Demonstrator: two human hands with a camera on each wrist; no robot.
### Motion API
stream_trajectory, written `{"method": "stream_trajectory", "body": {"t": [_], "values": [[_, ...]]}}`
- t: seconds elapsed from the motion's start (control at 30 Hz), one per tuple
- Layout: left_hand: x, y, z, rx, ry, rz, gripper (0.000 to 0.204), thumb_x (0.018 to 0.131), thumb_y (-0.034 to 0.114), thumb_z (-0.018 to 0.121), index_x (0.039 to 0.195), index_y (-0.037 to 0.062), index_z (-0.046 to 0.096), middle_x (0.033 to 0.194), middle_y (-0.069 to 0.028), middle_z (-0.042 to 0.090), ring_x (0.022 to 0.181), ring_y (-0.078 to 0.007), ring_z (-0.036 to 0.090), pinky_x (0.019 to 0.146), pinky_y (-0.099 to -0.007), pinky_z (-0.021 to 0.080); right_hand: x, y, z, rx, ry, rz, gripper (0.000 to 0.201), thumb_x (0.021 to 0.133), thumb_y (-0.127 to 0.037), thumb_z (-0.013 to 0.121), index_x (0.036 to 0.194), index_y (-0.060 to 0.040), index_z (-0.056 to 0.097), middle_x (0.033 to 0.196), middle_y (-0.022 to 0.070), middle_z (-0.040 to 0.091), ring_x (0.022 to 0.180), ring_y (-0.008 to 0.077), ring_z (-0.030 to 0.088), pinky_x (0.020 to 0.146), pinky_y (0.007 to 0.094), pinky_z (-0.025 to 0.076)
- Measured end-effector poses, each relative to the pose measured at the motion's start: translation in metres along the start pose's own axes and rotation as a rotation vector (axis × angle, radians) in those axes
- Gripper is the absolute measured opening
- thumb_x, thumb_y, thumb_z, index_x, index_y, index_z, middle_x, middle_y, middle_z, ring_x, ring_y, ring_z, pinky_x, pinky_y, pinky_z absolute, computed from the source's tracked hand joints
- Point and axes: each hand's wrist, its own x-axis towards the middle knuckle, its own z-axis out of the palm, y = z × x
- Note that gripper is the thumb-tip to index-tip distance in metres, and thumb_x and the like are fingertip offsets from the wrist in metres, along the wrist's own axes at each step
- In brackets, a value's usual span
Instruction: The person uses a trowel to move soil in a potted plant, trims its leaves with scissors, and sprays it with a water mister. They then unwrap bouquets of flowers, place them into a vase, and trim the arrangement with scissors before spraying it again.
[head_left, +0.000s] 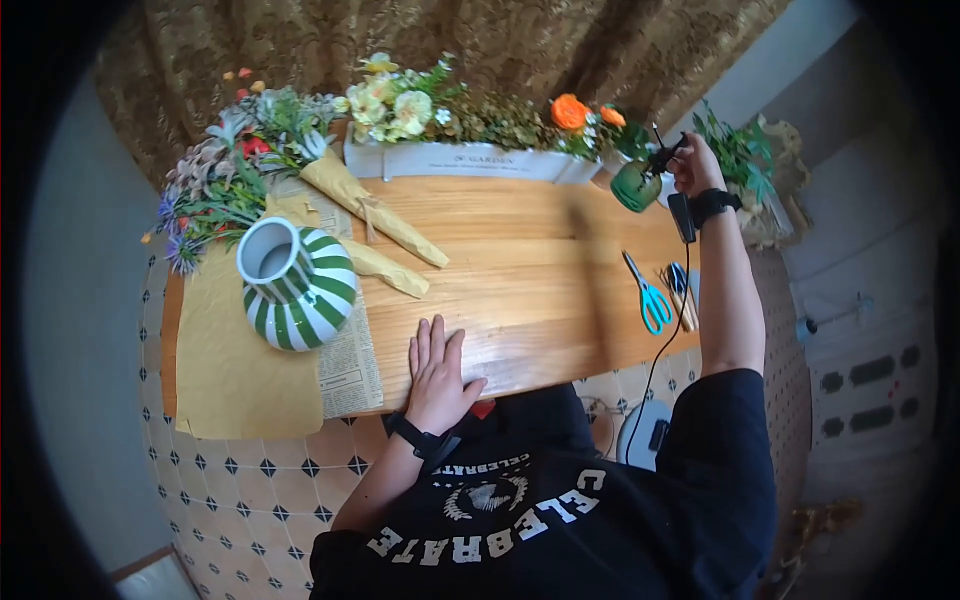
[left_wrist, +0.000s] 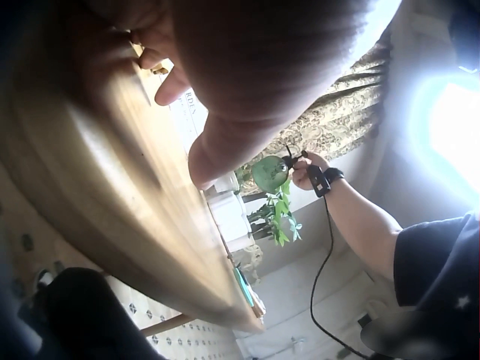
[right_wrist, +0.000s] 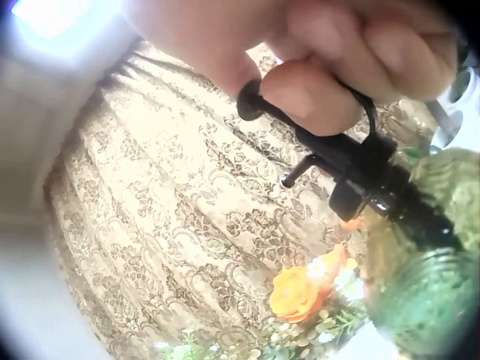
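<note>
My right hand (head_left: 697,167) grips the black pump top (right_wrist: 367,172) of a green glass spray bottle (head_left: 636,187) at the table's back right; in the right wrist view the fingers curl round the black handle. The bottle is tilted, its glass body (right_wrist: 431,292) at the lower right of that view. My left hand (head_left: 437,385) rests palm down near the table's front edge, fingers spread. To its left stands a green-and-white striped vase (head_left: 305,295) on brown paper (head_left: 240,385) and newsprint (head_left: 350,375).
A white planter (head_left: 470,163) with flowers lines the back edge. Flower bunches (head_left: 240,170) and wrapped paper cones (head_left: 385,225) lie at the left. Teal scissors (head_left: 655,308) and another tool (head_left: 682,290) lie at the right, near a cable. A leafy plant (head_left: 745,160) stands beyond my right hand.
</note>
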Motion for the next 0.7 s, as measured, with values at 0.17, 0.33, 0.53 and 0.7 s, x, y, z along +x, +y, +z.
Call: {"method": "stream_trajectory", "body": {"t": [0.17,0.33,0.53,0.7], "values": [[0.001,-0.001,0.003,0.017,-0.017,-0.009,0.074,0.074,0.024,0.074,0.134,-0.0014,0.039,0.149,-0.0298,0.020,0.141,-0.0451,0.010,0.113,-0.0523,0.008,0.011,0.045,-0.048,0.023,0.043,0.044,0.042,0.089,-0.053,0.046,0.078,-0.0130,0.053,0.055,-0.0007,0.051,0.042,0.0107,0.037,0.041,0.0266,0.028],[0.001,-0.001,0.004,0.040,-0.032,-0.011,0.075,0.075,0.025,0.073,0.136,-0.0018,0.038,0.149,-0.0300,0.019,0.142,-0.0440,0.008,0.113,-0.0523,0.008,0.038,0.104,-0.086,0.063,0.156,0.025,0.040,0.087,-0.053,0.047,0.077,-0.0150,0.056,0.051,-0.0008,0.049,0.038,0.0115,0.035,0.037,0.0271,0.025],[0.001,0.000,0.005,0.064,-0.046,-0.012,0.075,0.076,0.025,0.072,0.136,-0.0020,0.037,0.149,-0.0302,0.019,0.141,-0.0445,0.009,0.113,-0.0528,0.008,0.052,0.147,-0.097,0.125,0.272,0.060,0.042,0.090,-0.049,0.044,0.081,-0.0094,0.056,0.052,0.0007,0.053,0.038,0.0089,0.037,0.036,0.0254,0.025],[0.001,0.001,0.006,0.096,-0.040,-0.004,0.073,0.076,0.025,0.072,0.135,-0.0017,0.037,0.149,-0.0302,0.020,0.141,-0.0462,0.010,0.112,-0.0544,0.009,0.056,0.163,-0.098,0.176,0.221,0.085,0.048,0.090,-0.050,0.040,0.090,-0.0062,0.060,0.054,-0.0002,0.053,0.038,0.0082,0.036,0.036,0.0252,0.025]]}}
